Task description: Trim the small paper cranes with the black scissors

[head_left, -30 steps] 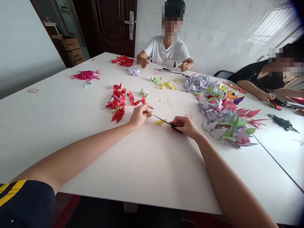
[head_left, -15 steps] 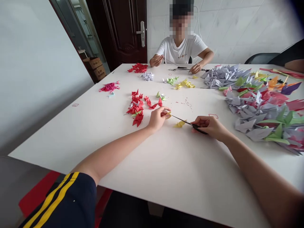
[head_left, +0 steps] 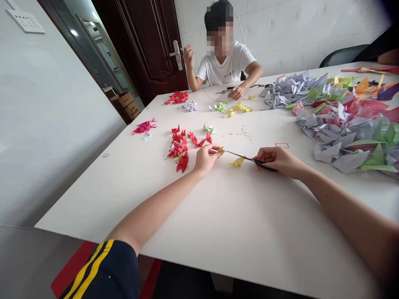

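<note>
Between the fingertips of my left hand [head_left: 206,159] is a small yellow folded paper piece [head_left: 221,149], mostly covered by the fingers. My right hand [head_left: 279,161] grips black-handled scissors [head_left: 264,166], whose thin blades point left, the tips close to that piece. Under the blades, a yellow paper crane [head_left: 237,162] lies on the white table [head_left: 199,232]. A bit of pinkish-red paper [head_left: 258,168] shows below the scissors' handle. Left of my left hand lie several red paper cranes [head_left: 178,145], with a light green and white crane [head_left: 209,129] beyond.
A large heap of grey, green and pink paper cranes [head_left: 343,128] covers the right side. Small groups of yellow cranes [head_left: 238,109], green cranes [head_left: 220,106] and red cranes [head_left: 177,97] lie farther back. Across the table a person in a white shirt [head_left: 229,66] handles a thin thread.
The view has shifted a little. The person opposite has raised one hand, pulling a thread up. My hands keep nearly the same pose, with the yellow piece and the scissors still held.
</note>
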A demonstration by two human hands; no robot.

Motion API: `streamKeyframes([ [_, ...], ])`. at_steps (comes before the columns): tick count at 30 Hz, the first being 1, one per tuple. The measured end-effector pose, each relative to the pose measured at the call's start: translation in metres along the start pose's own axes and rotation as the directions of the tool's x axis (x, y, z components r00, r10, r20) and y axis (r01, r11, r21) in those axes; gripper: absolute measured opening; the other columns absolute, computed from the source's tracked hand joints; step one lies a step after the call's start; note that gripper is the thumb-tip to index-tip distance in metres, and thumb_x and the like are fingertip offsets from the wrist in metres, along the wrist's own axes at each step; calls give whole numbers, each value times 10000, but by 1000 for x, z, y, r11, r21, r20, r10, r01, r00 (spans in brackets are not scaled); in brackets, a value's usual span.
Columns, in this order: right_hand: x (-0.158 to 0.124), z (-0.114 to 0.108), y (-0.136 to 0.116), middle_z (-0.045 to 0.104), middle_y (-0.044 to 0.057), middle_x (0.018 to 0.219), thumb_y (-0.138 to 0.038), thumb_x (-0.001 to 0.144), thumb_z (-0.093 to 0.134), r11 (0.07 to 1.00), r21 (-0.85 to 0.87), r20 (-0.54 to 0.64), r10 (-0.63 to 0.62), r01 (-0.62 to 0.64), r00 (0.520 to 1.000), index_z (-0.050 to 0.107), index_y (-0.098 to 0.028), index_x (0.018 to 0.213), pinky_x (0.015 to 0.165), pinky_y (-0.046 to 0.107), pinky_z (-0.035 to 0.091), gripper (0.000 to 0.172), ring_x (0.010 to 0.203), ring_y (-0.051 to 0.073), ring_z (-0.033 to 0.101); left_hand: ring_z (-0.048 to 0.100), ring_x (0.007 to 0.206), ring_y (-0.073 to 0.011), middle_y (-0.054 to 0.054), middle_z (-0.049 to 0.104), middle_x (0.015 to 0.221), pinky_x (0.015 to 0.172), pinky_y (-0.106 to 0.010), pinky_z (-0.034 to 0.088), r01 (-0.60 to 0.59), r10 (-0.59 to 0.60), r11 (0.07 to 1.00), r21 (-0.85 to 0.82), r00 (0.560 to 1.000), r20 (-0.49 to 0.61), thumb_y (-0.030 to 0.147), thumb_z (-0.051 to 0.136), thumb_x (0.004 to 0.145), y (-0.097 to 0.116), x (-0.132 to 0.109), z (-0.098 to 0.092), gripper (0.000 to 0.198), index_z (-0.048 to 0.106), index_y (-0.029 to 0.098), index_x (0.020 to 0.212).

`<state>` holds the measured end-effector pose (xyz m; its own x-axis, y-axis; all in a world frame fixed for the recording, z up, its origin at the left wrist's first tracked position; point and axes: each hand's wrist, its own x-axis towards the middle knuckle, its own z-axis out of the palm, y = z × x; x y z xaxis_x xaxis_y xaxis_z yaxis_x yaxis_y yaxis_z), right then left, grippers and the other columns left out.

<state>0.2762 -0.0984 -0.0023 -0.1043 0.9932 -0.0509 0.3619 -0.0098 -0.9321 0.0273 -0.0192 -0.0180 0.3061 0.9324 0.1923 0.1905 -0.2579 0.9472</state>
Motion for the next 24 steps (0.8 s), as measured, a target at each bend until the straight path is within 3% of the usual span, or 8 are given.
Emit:
streamKeyframes([
  [3, 1, -2, 2, 666, 40, 656, -421, 645, 762, 999, 13, 77, 50, -52, 996, 635, -183, 830, 428, 231, 303, 327, 484, 106, 492, 585, 698, -113, -52, 659, 843, 616, -226, 437, -23, 23, 999, -37, 1000, 6, 360, 734, 711, -1, 0, 1, 253, 657, 151, 832],
  [10, 1, -2, 3, 668, 47, 659, -453, 642, 758, 999, 19, 73, 43, -45, 996, 628, -190, 834, 421, 236, 289, 350, 512, 132, 532, 528, 665, -96, -31, 627, 777, 587, -216, 410, -10, 10, 996, -86, 1000, 7, 369, 755, 675, 2, -1, 1, 271, 655, 150, 799],
  [24, 4, -3, 10, 646, 37, 660, -503, 694, 745, 999, 39, 87, 13, -17, 996, 613, -183, 879, 415, 215, 301, 392, 518, 116, 537, 569, 698, -108, -45, 652, 825, 626, -228, 441, -9, 11, 995, -96, 1000, 17, 343, 753, 682, 4, -1, 1, 250, 661, 149, 811],
])
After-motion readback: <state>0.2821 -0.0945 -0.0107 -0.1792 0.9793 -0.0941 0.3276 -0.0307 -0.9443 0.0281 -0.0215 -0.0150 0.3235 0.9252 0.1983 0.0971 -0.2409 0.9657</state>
